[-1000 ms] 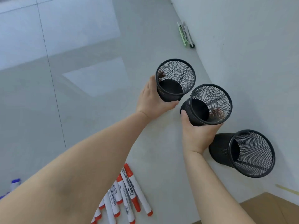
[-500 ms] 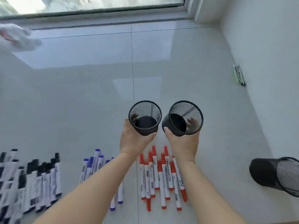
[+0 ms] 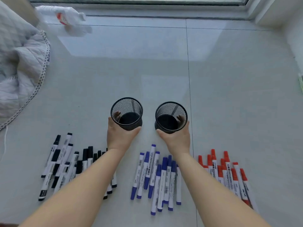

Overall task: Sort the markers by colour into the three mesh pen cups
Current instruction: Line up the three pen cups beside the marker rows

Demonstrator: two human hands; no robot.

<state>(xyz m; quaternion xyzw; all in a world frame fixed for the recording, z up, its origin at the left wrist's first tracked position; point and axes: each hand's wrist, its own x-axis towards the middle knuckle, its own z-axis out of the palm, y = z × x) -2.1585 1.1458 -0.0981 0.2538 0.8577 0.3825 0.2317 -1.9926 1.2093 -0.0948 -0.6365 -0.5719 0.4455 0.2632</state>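
1. Pale glossy floor tiles point(image 3: 164, 66) fill the view, a window track point(image 3: 139, 4) across the top, sunlight pooling on the tiles beyond the cups.
2. And the cups have travelled! A second ago both were up by the wall on the right; now they're out front, above the marker rows, and further apart than half a second back.
3. Left hand point(image 3: 120, 136) wraps the left mesh cup point(image 3: 126, 114), thumb curled round the near side, fingertips showing through the mesh. Right hand point(image 3: 176, 136) grips the right mesh cup point(image 3: 171, 117) the same way.
4. Whether the cups touch the floor yet, I can't tell.
5. Third cup is out of view now.
6. Markers lie loosely grouped: black markers point(image 3: 65, 164) left, blue markers point(image 3: 157, 176) centre, red markers point(image 3: 227, 171) right. Nothing is in a cup; filling looks set to come after placing.
7. Off left, a quilted grey blanket point(image 3: 19, 63); beyond it a crumpled plastic bag point(image 3: 65, 18).
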